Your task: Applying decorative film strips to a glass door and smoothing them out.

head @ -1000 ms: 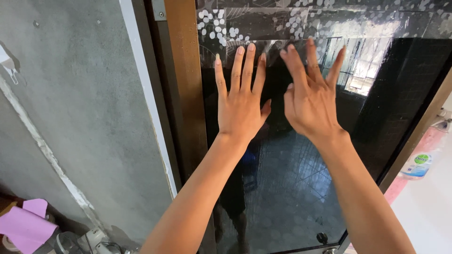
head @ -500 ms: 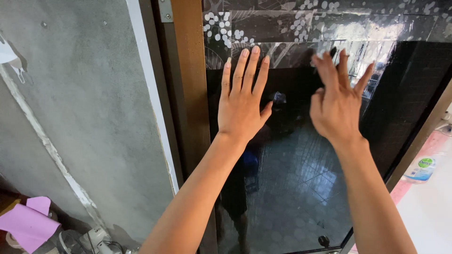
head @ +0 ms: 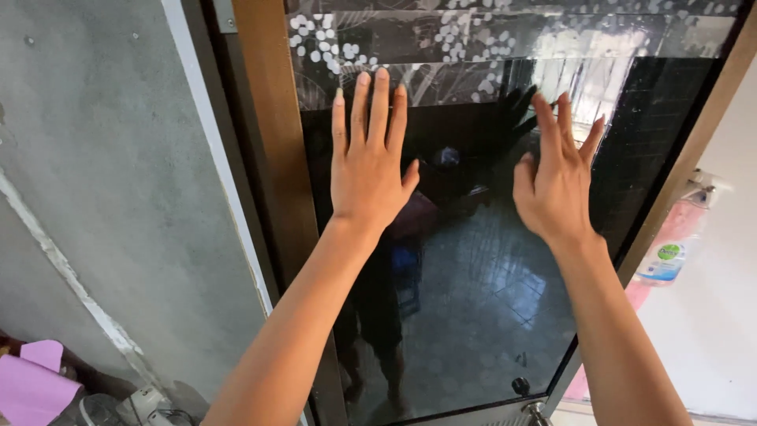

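A dark, glossy glass door panel (head: pixel 481 315) in a brown wooden frame (head: pixel 268 142) fills the middle of the head view. My left hand (head: pixel 369 162) lies flat on the glass near its left edge, fingers straight and pointing up. My right hand (head: pixel 554 177) is held up at the right part of the glass with fingers spread; whether its palm touches the glass I cannot tell. Neither hand holds anything. A patterned film with white dots and leaves (head: pixel 441 39) runs across the top of the glass. The glass mirrors a tiled floor and both hands.
A rough grey concrete wall (head: pixel 102 197) with a white strip stands to the left. Pink paper (head: pixel 27 386) and small items lie at the lower left. A clear bottle with a green label (head: pixel 662 264) sits beyond the door's right edge. A small knob (head: pixel 520 386) is near the glass bottom.
My right hand has slid to the right across the glass, away from my left hand. The left hand has stayed flat in nearly the same place.
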